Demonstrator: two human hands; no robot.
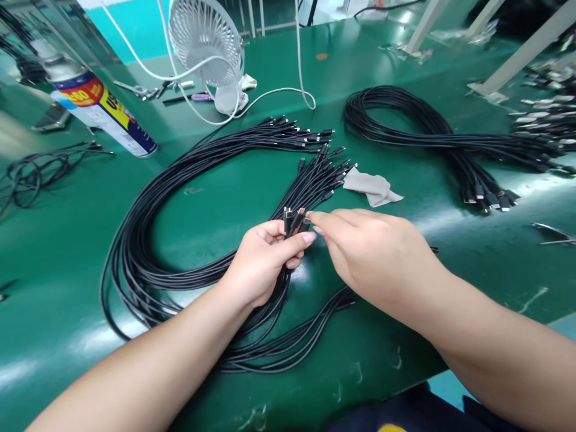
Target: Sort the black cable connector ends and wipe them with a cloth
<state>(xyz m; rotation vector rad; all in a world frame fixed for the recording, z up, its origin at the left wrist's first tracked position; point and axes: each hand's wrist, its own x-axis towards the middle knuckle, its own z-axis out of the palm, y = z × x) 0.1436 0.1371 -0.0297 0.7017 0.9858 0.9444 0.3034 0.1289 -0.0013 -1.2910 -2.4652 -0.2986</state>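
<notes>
My left hand [270,258] is closed around a small bunch of black cables, their connectors [288,221] standing up above the thumb with the metal tips showing. Close on its right, my right hand [373,240] has thumb and forefinger pinched at the tip of one connector of this bunch. The remaining right fingers are curled under and mostly hidden. Beneath and behind the hands a large loop of black cables [144,216] lies on the green table, its many connector ends [315,174] gathered just beyond my hands.
A second black cable bundle [405,120] lies at the right, near a grey cloth scrap [372,187]. Farther back are a white fan [204,45] with its cord and a spray can [105,108]. Loose cable [36,174] sits left; metal tweezers [555,234] lie at the right edge.
</notes>
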